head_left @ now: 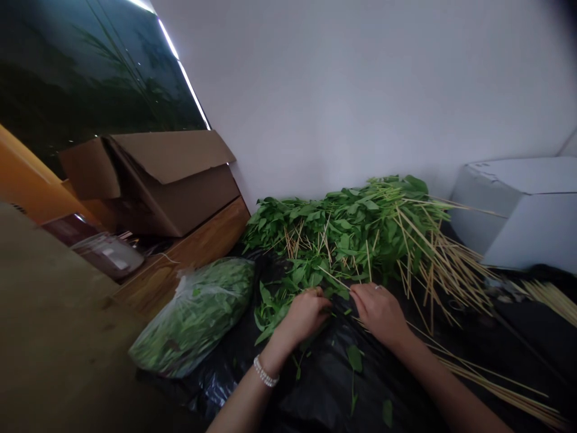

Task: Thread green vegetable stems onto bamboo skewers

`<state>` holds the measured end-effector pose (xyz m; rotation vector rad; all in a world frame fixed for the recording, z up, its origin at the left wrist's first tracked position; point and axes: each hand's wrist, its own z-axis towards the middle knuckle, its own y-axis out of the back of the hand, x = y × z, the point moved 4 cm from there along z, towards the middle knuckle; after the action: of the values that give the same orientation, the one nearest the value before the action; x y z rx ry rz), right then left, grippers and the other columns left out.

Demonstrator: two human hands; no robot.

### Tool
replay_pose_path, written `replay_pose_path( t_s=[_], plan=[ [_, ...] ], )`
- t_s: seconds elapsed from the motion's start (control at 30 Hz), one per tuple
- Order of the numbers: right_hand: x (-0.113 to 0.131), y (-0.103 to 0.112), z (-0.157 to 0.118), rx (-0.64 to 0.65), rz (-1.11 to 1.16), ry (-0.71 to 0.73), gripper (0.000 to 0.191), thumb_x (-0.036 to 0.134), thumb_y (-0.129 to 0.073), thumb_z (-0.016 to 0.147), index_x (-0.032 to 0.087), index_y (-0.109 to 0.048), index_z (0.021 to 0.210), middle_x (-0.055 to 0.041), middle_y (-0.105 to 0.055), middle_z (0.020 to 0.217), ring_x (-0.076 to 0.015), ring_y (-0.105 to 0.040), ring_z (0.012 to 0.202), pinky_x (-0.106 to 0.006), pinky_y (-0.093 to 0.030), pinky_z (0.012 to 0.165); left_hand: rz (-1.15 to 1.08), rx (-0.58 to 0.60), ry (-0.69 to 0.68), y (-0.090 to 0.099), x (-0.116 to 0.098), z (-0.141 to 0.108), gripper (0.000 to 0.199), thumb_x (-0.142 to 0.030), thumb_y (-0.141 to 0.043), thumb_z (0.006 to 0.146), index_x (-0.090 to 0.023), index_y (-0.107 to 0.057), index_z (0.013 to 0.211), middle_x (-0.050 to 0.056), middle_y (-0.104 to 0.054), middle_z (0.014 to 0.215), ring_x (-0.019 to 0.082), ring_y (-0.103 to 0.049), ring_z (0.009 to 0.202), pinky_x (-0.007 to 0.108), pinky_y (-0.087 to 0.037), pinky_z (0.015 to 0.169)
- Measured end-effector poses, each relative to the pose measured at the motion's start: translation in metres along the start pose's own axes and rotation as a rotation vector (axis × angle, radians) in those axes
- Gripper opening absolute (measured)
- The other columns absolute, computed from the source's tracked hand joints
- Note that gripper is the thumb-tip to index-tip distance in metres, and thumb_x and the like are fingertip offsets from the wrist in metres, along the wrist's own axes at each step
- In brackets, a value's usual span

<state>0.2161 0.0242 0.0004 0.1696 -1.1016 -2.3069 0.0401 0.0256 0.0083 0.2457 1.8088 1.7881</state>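
Note:
My left hand [309, 314], with a beaded bracelet [265, 371] on the wrist, is closed among green leaves at the middle; what its fingers hold is hidden. To its right, my right hand [376, 310] wears a ring and pinches a pale thin stem [334, 278] that points up and left. Behind both hands lies a long heap of leafy greens [351, 219], with many pale stems [444, 261] sticking out at its right end. Loose leaves [354, 358] rest on the black plastic sheet [333, 388] below my hands.
A clear bag of leaves [198, 319] lies at the left, beside a wooden board [207, 240] and an open cardboard box [180, 180]. At the right stands a white box [518, 210]. More long stems [500, 385] lie at the lower right. A white wall rises behind.

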Motion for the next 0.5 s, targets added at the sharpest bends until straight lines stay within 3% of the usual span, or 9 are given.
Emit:
replay_pose_path(
  t_s=[0.1, 0.2, 0.27, 0.37, 0.5],
  plan=[
    [0.001, 0.0, 0.0, -0.004, 0.002, -0.001, 0.026, 0.019, -0.04, 0.097, 0.017, -0.064, 0.087, -0.0051, -0.065, 0.076, -0.0172, -0.057, 0.076, -0.03, -0.036, 0.075, 0.025, 0.019, -0.008, -0.007, 0.0, 0.003, 0.016, -0.018, -0.062, 0.082, -0.023, -0.074, 0.09, 0.007, -0.063, 0.095, 0.021, -0.059, 0.093, 0.029, -0.046, 0.081],
    [-0.001, 0.0, 0.0, -0.022, -0.005, -0.013, 0.025, 0.018, -0.041, 0.097, 0.017, -0.064, 0.088, -0.0049, -0.065, 0.077, -0.0171, -0.057, 0.076, -0.03, -0.036, 0.075, -0.161, -0.094, -0.038, 0.006, 0.008, 0.01, 0.012, -0.02, -0.064, 0.082, -0.022, -0.074, 0.088, 0.006, -0.066, 0.097, 0.02, -0.06, 0.095, 0.03, -0.045, 0.087],
    [-0.003, 0.0, 0.0, -0.048, -0.013, -0.025, 0.024, 0.019, -0.041, 0.097, 0.016, -0.064, 0.089, -0.0051, -0.065, 0.078, -0.0173, -0.057, 0.076, -0.03, -0.037, 0.076, -0.362, -0.243, -0.015, 0.022, 0.02, 0.016, 0.01, -0.024, -0.065, 0.082, -0.021, -0.073, 0.088, 0.006, -0.069, 0.097, 0.021, -0.061, 0.096, 0.032, -0.044, 0.09],
    [-0.007, 0.002, -0.001, -0.107, -0.016, -0.046, 0.023, 0.019, -0.042, 0.097, 0.016, -0.064, 0.089, -0.0045, -0.063, 0.078, -0.0169, -0.056, 0.076, -0.029, -0.038, 0.076, -0.754, -0.413, 0.111, 0.034, 0.043, 0.025, 0.018, -0.033, -0.068, 0.08, -0.017, -0.071, 0.087, 0.007, -0.073, 0.09, 0.02, -0.065, 0.085, 0.031, -0.047, 0.08],
    [-0.006, 0.002, -0.004, -0.142, -0.003, -0.067, 0.022, 0.02, -0.042, 0.098, 0.017, -0.064, 0.096, -0.0036, -0.063, 0.082, -0.015, -0.059, 0.077, -0.026, -0.04, 0.073, -1.279, -0.515, 0.241, 0.013, 0.067, 0.032, 0.033, -0.041, -0.077, 0.071, -0.015, -0.07, 0.089, 0.007, -0.075, 0.082, 0.016, -0.066, 0.074, 0.026, -0.047, 0.072]
  ],
)
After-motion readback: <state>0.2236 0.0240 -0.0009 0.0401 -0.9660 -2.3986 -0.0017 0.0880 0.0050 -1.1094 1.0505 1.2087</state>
